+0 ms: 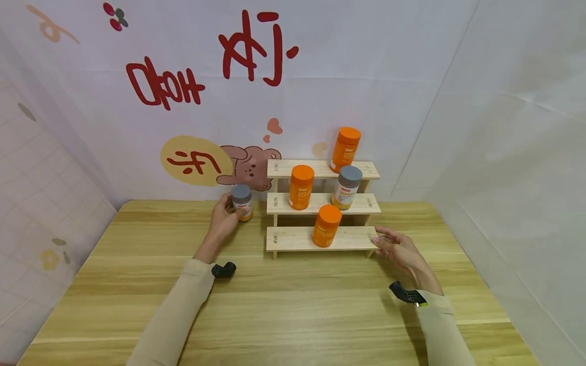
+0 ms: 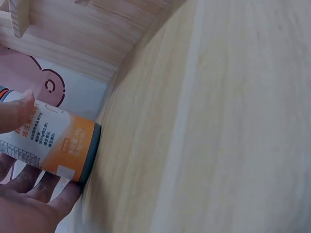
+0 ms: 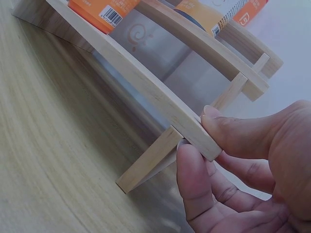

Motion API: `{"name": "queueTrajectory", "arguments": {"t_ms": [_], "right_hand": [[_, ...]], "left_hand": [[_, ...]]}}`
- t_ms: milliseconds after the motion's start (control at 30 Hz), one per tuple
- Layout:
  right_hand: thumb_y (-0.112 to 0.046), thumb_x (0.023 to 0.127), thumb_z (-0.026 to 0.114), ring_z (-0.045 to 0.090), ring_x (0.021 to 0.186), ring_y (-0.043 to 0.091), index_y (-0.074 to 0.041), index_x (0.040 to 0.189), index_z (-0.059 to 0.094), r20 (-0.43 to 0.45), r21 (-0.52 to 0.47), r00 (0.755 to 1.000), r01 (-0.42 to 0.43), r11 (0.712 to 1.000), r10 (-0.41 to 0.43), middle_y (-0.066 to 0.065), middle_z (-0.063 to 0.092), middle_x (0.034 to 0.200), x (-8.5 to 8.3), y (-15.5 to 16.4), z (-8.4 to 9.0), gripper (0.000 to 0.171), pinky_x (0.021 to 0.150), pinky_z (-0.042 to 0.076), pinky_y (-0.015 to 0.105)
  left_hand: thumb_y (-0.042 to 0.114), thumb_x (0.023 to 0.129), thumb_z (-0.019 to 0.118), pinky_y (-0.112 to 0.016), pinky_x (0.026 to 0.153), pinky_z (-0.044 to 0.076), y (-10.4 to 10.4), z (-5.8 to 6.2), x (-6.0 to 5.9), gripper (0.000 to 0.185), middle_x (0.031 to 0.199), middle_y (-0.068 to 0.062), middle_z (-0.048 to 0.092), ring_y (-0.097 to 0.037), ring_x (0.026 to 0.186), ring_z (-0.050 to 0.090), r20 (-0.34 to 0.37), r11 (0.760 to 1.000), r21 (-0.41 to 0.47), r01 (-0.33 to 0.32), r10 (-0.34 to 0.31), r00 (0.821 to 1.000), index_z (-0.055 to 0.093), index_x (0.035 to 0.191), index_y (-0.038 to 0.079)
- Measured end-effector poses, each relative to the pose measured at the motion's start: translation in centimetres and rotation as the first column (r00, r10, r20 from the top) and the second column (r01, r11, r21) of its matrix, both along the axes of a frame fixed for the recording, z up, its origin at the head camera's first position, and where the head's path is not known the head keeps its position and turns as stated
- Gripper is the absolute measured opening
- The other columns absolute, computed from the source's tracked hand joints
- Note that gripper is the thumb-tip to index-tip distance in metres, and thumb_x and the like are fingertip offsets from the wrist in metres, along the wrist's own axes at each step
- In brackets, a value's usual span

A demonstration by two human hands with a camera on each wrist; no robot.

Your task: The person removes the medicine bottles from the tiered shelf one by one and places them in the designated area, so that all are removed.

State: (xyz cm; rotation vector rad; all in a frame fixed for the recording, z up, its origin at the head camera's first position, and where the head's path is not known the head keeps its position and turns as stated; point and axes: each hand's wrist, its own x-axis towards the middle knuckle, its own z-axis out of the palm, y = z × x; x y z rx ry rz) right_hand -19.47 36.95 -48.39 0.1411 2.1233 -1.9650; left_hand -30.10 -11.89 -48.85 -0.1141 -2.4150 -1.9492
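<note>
My left hand (image 1: 224, 216) grips a grey-capped supplement bottle (image 1: 242, 203) at the table's back, left of a three-tier wooden rack (image 1: 293, 239). In the left wrist view the thumb lies across the white-and-orange label of this bottle (image 2: 58, 138), whose base is right at the tabletop. My right hand (image 1: 400, 251) pinches the right end of the rack's lowest shelf (image 3: 194, 133), thumb above and fingers below. Orange bottles stand on the bottom (image 1: 327, 226), middle (image 1: 301, 188) and top (image 1: 345, 150) tiers. Another grey-capped bottle (image 1: 346, 188) stands on the middle tier.
The rack stands on a wood-grain table (image 1: 284, 315) near its back edge. Behind it hangs a white cloth backdrop (image 1: 366, 61) with red characters and a cartoon bear (image 1: 251, 168). Cloth walls also rise at both sides. Black wrist devices (image 1: 224, 270) sit on both sleeves.
</note>
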Motion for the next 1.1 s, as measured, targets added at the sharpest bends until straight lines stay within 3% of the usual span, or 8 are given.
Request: {"name": "queueTrajectory", "arguments": {"t_ms": [200, 433, 533, 733, 833, 1000, 1100], "right_hand": [[-0.014, 0.102, 0.064, 0.066, 0.094, 0.004, 0.003, 0.159, 0.026, 0.004, -0.009, 1.000, 0.000, 1.000, 0.000, -0.008, 0.068, 0.105, 0.1, -0.2, -0.1, 0.070, 0.081, 0.059, 0.020], [-0.012, 0.103, 0.063, 0.066, 0.094, 0.004, 0.004, 0.159, 0.027, -0.001, -0.018, 1.000, -0.001, 1.000, 0.001, -0.007, 0.068, 0.105, 0.2, -0.3, -0.2, 0.069, 0.080, 0.059, 0.020], [-0.011, 0.103, 0.061, 0.065, 0.094, 0.004, 0.005, 0.159, 0.024, -0.002, -0.022, 1.000, -0.008, 1.000, 0.008, -0.006, 0.066, 0.107, 0.2, -0.2, -0.1, 0.069, 0.081, 0.059, 0.020], [-0.011, 0.104, 0.060, 0.064, 0.096, 0.005, 0.003, 0.160, 0.024, 0.001, -0.021, 1.000, -0.007, 1.000, 0.007, -0.003, 0.061, 0.110, 0.4, -0.2, 0.0, 0.068, 0.082, 0.059, 0.019], [-0.011, 0.104, 0.059, 0.064, 0.096, 0.005, 0.003, 0.160, 0.024, -0.003, -0.020, 1.000, -0.009, 1.000, 0.009, -0.002, 0.061, 0.110, 0.3, -0.2, 0.0, 0.068, 0.083, 0.059, 0.019], [-0.011, 0.104, 0.059, 0.064, 0.096, 0.005, 0.003, 0.160, 0.024, -0.005, -0.021, 1.000, -0.015, 1.000, 0.015, -0.003, 0.063, 0.110, 0.3, -0.2, 0.1, 0.068, 0.084, 0.059, 0.021], [-0.012, 0.104, 0.060, 0.065, 0.097, 0.006, 0.002, 0.160, 0.025, 0.006, -0.020, 1.000, -0.007, 1.000, 0.008, -0.003, 0.064, 0.110, 0.3, -0.3, 0.3, 0.068, 0.085, 0.059, 0.022]], "left_hand": [[0.011, 0.096, 0.070, -0.052, 0.119, 0.040, -0.8, 0.3, 0.4, 0.075, 0.154, -0.025, 0.045, -0.040, 0.142, 0.047, 0.024, 0.999, -0.018, 0.045, -0.045, 0.999, 0.031, 0.160, 0.008], [0.010, 0.096, 0.071, -0.053, 0.121, 0.038, -1.8, 1.3, 0.8, 0.078, 0.156, -0.021, 0.043, -0.040, 0.145, 0.044, -0.028, 0.999, 0.009, 0.037, -0.037, 0.999, 0.030, 0.162, 0.015], [0.015, 0.096, 0.073, -0.054, 0.122, 0.036, -1.8, 2.4, 1.1, 0.079, 0.158, -0.019, 0.042, -0.039, 0.147, 0.041, -0.042, 0.999, 0.016, 0.035, -0.035, 0.999, 0.031, 0.162, 0.015], [0.016, 0.097, 0.071, -0.060, 0.120, 0.036, -1.0, 6.5, 2.9, 0.072, 0.155, -0.027, 0.042, -0.045, 0.145, 0.040, -0.085, 0.999, 0.009, 0.043, -0.042, 0.995, 0.035, 0.159, 0.006], [0.015, 0.098, 0.069, -0.062, 0.119, 0.036, -0.6, 7.8, 3.3, 0.069, 0.154, -0.031, 0.041, -0.048, 0.144, 0.040, -0.123, 0.999, 0.010, 0.039, -0.038, 0.992, 0.037, 0.156, 0.001], [0.015, 0.097, 0.071, -0.057, 0.122, 0.036, -0.3, 8.6, 3.1, 0.070, 0.154, -0.028, 0.042, -0.043, 0.146, 0.040, -0.162, 0.998, 0.049, 0.037, -0.029, 0.986, 0.037, 0.157, 0.003], [0.020, 0.096, 0.073, -0.054, 0.122, 0.037, -0.3, 8.3, 2.5, 0.072, 0.154, -0.023, 0.045, -0.039, 0.146, 0.042, -0.198, 0.998, 0.046, 0.032, -0.022, 0.980, 0.038, 0.158, 0.010]]}}
